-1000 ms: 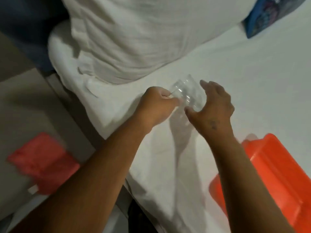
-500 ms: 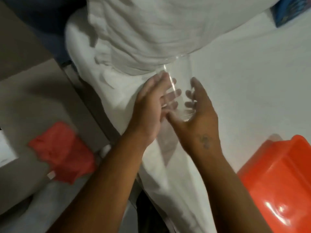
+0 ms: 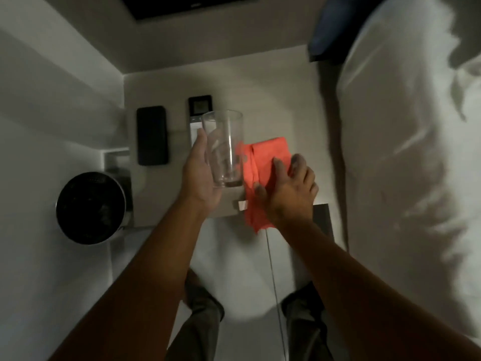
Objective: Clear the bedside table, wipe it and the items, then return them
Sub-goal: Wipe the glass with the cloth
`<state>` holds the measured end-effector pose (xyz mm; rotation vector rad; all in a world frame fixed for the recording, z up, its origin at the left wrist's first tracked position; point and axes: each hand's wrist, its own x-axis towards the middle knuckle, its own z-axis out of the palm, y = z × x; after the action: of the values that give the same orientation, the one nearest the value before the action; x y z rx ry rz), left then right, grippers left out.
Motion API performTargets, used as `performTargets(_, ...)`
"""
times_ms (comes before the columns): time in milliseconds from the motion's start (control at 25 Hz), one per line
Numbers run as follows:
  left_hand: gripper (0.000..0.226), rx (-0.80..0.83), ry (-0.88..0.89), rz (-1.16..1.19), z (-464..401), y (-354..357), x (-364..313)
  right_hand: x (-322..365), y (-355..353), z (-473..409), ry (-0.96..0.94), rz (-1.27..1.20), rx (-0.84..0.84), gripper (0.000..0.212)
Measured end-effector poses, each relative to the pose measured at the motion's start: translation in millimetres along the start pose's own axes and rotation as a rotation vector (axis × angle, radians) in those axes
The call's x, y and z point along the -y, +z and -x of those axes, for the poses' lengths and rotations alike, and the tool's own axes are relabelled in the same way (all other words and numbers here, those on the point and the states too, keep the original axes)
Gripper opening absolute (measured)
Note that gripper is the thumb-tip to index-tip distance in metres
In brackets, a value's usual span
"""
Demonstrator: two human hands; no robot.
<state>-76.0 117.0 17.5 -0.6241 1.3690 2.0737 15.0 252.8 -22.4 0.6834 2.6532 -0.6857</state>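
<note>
Looking down onto a pale bedside table [image 3: 281,105] filling the upper middle of the frame, its near right corner hiding under a red cloth [image 3: 265,162]. Holding an empty clear glass [image 3: 224,149] upright at the centre of the frame with the left hand [image 3: 199,173], palm and thumb cupping its left side and base; fingers behind the glass blurring through it, so hard to say how tightly wrapping. Pressing flat on the red cloth just right of centre with the right hand [image 3: 289,188], fingers spread over the fabric rather than clenching; cloth trailing off the table's front edge, a small white tag [image 3: 242,205] showing at its lower left.

Lying on the table left of the glass, a dark phone [image 3: 152,135], and beside it a remote with a small display [image 3: 199,110], its lower half hiding behind the glass and thumb. Standing on the floor at the left of the frame, a round dark bin [image 3: 91,207], contents too dim to make out. Filling the right side, white bedding [image 3: 406,152], blurred and cut off by the frame. Showing at the bottom, trouser legs [image 3: 203,313] between the forearms.
</note>
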Motion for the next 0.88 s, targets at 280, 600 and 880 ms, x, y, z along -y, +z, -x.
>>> performTargets(280,0.060,-0.033,0.007,-0.079,-3,-13,28,7,10,-7,-0.201,0.006,-0.051,0.055)
performTargets(600,0.050,-0.042,-0.006,-0.110,2,21,37,44,-39,25,-0.205,-0.685,-0.166,0.050)
performTargets(880,0.086,0.243,-0.137,-0.225,-1,41,4,41,-60,14,-0.153,-1.018,-0.161,0.052)
